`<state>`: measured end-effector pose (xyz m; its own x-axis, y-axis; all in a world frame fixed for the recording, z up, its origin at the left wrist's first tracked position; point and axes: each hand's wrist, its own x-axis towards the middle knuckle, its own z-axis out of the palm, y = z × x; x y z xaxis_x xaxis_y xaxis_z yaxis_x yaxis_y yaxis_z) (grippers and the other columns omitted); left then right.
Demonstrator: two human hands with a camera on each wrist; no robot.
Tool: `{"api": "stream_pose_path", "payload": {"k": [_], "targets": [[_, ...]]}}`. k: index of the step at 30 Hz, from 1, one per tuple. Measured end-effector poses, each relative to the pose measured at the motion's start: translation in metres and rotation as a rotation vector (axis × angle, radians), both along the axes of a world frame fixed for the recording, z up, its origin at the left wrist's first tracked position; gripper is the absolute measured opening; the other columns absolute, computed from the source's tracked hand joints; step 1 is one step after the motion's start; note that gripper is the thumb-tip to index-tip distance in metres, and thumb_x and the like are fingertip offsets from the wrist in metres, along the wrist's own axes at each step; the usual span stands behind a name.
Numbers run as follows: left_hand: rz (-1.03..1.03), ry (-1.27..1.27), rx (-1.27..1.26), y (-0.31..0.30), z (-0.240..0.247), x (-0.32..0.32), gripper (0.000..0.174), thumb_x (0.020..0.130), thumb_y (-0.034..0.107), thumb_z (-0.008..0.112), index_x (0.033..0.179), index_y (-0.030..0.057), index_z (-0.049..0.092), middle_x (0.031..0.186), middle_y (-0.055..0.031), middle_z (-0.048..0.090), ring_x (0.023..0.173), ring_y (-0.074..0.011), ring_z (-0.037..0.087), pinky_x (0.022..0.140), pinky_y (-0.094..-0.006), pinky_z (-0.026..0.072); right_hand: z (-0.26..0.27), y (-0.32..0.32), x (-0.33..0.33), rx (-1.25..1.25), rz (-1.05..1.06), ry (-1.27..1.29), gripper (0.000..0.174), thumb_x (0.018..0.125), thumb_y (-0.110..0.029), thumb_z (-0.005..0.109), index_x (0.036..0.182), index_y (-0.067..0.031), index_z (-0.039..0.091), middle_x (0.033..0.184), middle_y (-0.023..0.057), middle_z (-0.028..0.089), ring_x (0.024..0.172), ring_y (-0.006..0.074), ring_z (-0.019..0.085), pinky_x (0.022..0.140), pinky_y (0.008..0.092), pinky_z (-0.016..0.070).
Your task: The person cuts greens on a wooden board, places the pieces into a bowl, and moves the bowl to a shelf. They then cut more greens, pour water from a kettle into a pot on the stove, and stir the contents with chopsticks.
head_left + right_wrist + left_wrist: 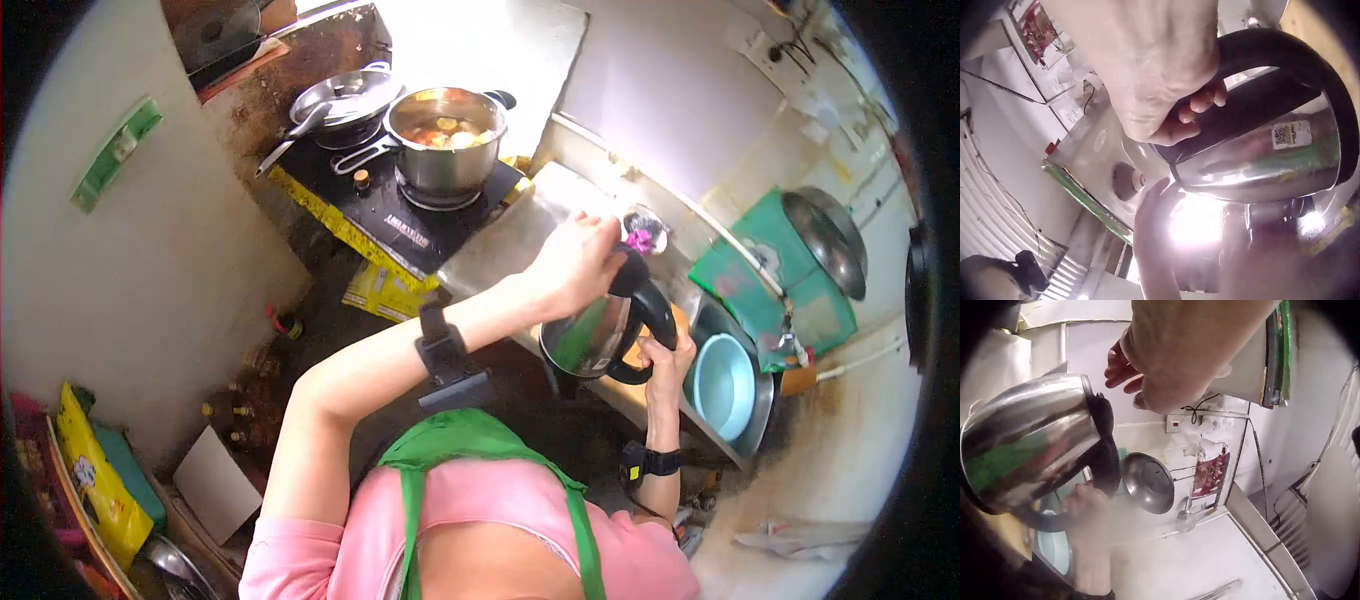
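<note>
A shiny steel electric kettle (590, 338) with a black handle (655, 310) is held tilted over the counter's edge. My right hand (668, 362) grips that handle; the curled fingers show in the right wrist view (1166, 94). My left hand (580, 265) is at the black lid end of the kettle, overlapping it in the head view. In the left wrist view, the left hand (1166, 362) has loosely bent fingers with nothing between them, and a gap shows between it and the kettle (1035, 444). The kettle's inside is hidden.
A steel pot (447, 150) of food in liquid stands on the black cooktop (400, 225), beside a steel pan (345, 95). At right, a light blue basin (724, 388) sits in the sink. A dark wok (825, 240) leans against the wall by a green bag (815, 320).
</note>
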<state>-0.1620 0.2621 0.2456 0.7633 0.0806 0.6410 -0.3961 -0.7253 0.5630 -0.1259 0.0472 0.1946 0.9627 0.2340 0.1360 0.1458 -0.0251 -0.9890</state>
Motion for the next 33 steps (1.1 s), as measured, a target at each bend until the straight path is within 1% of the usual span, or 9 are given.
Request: {"api": "stream_pose_path", "payload": {"k": [8,12,13,14,18,22,28,32,33], "targets": [[0.052,0.214,0.068,0.090,0.011,0.092,0.025,0.076,0.015,0.063,0.090,-0.0022,0.051,0.084,-0.0202,0.057,0.087,-0.0378,0.054,0.079,-0.0428,0.0438,0.009,0.102,0.088,-0.079,0.079,-0.026,0.012,0.066,0.002,0.060,0.078,-0.0013,0.059,0.061,-0.0015,0.053,0.048,0.0043,0.044,0.043,0.0201,0.0324],[0.028,0.298,-0.010,0.142,0.025,0.129,0.029,0.076,0.019,0.065,0.091,-0.0026,0.054,0.081,-0.0205,0.061,0.082,-0.0366,0.060,0.073,-0.0415,0.0487,0.021,0.144,0.121,-0.124,0.087,-0.059,0.014,0.068,0.001,0.062,0.082,0.0011,0.061,0.065,-0.0005,0.056,0.049,0.0048,0.046,0.044,0.0203,0.0341],[0.025,0.422,-0.005,0.155,0.036,0.135,0.032,0.076,0.023,0.066,0.092,-0.0019,0.056,0.082,-0.0190,0.063,0.078,-0.0338,0.063,0.070,-0.0389,0.0506,0.025,0.155,0.127,-0.138,0.056,-0.069,0.014,0.068,0.002,0.062,0.082,0.0015,0.061,0.066,-0.0005,0.056,0.050,0.0046,0.046,0.045,0.0201,0.0351],[-0.002,0.560,-0.023,0.169,0.048,0.146,0.031,0.070,0.025,0.062,0.084,-0.0029,0.062,0.081,-0.0239,0.063,0.081,-0.0341,0.063,0.074,-0.0406,0.0508,0.031,0.166,0.131,-0.156,0.021,-0.077,0.014,0.068,0.002,0.061,0.083,0.0019,0.061,0.066,-0.0005,0.057,0.051,0.0045,0.046,0.045,0.0199,0.0362],[-0.060,0.642,-0.133,0.210,0.076,0.179,0.035,0.069,0.029,0.062,0.087,-0.0008,0.067,0.078,-0.0171,0.066,0.074,-0.0280,0.065,0.071,-0.0355,0.0521,0.064,0.201,0.147,-0.178,0.080,-0.037,0.018,0.068,0.002,0.061,0.086,0.0014,0.063,0.065,-0.0011,0.056,0.054,0.0044,0.049,0.047,0.0189,0.0381],[-0.120,0.730,-0.131,0.246,0.098,0.187,0.035,0.077,0.033,0.065,0.094,0.0038,0.058,0.078,-0.0074,0.061,0.066,-0.0134,0.056,0.052,-0.0256,0.0449,0.081,0.231,0.167,-0.316,0.069,-0.151,0.020,0.065,0.000,0.060,0.085,0.0022,0.065,0.064,-0.0030,0.056,0.054,0.0027,0.047,0.048,0.0198,0.0377],[-0.240,0.720,-0.159,0.311,0.118,0.180,0.031,0.080,0.033,0.064,0.093,0.0053,0.061,0.078,-0.0038,0.059,0.067,-0.0109,0.054,0.057,-0.0231,0.0435,0.116,0.289,0.172,-0.547,0.170,-0.237,0.032,0.061,-0.002,0.057,0.092,0.0014,0.066,0.069,-0.0008,0.061,0.063,0.0067,0.052,0.059,0.0227,0.0445],[-0.351,0.764,-0.280,0.341,0.112,0.185,0.029,0.082,0.032,0.063,0.095,0.0063,0.062,0.081,-0.0034,0.061,0.069,-0.0097,0.053,0.060,-0.0228,0.0440,0.126,0.311,0.185,-0.806,0.150,-0.200,0.024,0.057,-0.009,0.061,0.078,0.0022,0.064,0.061,0.0027,0.057,0.059,0.0072,0.051,0.058,0.0253,0.0445],[-0.346,0.778,-0.268,0.345,0.111,0.183,0.028,0.082,0.032,0.063,0.095,0.0067,0.062,0.082,-0.0037,0.061,0.069,-0.0095,0.053,0.061,-0.0226,0.0445,0.124,0.315,0.188,-0.840,0.140,-0.236,0.024,0.056,-0.013,0.062,0.074,0.0034,0.062,0.058,0.0060,0.056,0.057,0.0105,0.052,0.057,0.0278,0.0450]]}}
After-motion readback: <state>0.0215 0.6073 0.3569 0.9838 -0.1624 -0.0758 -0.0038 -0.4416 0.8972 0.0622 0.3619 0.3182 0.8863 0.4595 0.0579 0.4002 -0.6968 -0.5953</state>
